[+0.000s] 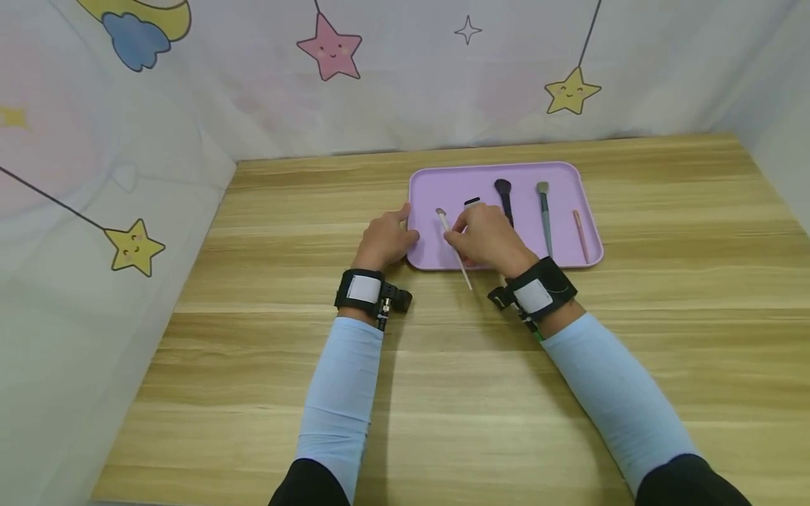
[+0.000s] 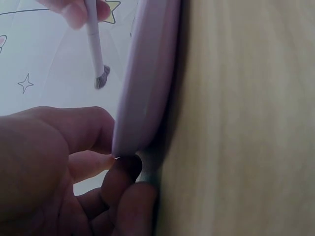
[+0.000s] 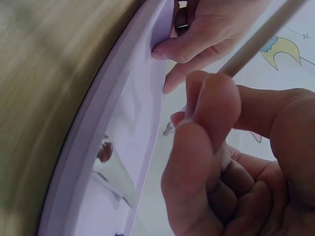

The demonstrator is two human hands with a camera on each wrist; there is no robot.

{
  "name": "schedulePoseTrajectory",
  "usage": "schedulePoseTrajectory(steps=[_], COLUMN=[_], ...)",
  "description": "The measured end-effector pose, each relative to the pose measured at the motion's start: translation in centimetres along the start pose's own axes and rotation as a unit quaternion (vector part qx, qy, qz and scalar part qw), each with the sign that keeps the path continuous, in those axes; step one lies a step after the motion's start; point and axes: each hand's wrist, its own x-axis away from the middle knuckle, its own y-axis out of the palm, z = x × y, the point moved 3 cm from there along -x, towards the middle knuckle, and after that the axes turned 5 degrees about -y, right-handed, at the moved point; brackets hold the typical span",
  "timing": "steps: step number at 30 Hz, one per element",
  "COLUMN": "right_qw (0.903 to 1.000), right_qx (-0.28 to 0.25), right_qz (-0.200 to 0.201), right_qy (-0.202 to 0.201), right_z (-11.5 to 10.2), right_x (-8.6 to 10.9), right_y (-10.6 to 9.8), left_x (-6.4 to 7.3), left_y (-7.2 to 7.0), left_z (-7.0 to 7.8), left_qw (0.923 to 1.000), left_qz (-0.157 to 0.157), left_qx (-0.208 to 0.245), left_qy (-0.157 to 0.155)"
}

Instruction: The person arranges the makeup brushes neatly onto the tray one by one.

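Observation:
A lilac tray (image 1: 493, 172) lies on the table, its left edge gripped by my left hand (image 1: 386, 239). In the left wrist view the fingers (image 2: 93, 123) of that hand close on the tray's rim from both sides. My right hand (image 1: 490, 235) pinches a slim makeup brush (image 1: 458, 260) with a pale handle over the left part of the tray. Its small bristle head (image 2: 102, 78) points away from me, and the handle end reaches out past the tray's near edge. In the right wrist view thumb and fingertips (image 3: 216, 108) pinch the handle.
A black brush (image 1: 503, 188), a grey-green brush (image 1: 545, 218) and a thin pink stick (image 1: 581, 235) lie on the tray. Behind my right hand, a black-tipped item (image 1: 472, 202) is partly hidden. Patterned white cloth (image 1: 411, 105) borders the wooden table (image 1: 285, 351) at the back and sides.

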Motion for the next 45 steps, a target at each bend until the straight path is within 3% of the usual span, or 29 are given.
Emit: schedulePoseTrajectory(steps=[9, 24, 32, 39, 45], right_qw=[0.9991, 0.9981, 0.9972, 0.9981, 0.9967], right_qx=[-0.030, -0.039, -0.025, 0.006, -0.007], right_qz=[-0.009, -0.023, -0.025, -0.012, -0.049], right_qy=[0.029, 0.042, 0.066, 0.059, 0.065], right_z=[0.4, 0.7, 0.9, 1.0, 1.3], right_x=[-1.2, -2.8, -3.3, -3.4, -3.0], right_y=[0.5, 1.2, 1.3, 1.1, 1.3], left_x=[0.2, 0.4, 0.7, 0.9, 0.5], left_y=[0.5, 0.6, 1.3, 1.4, 1.4], left_z=[0.0, 0.4, 1.0, 1.5, 1.8], left_qw=[1.0000, 0.9999, 0.9997, 0.9992, 0.9988], left_qz=[-0.001, 0.003, -0.001, 0.001, -0.006], left_qx=[0.002, -0.009, -0.016, -0.023, -0.029], left_qy=[0.005, 0.012, 0.019, 0.032, 0.038])
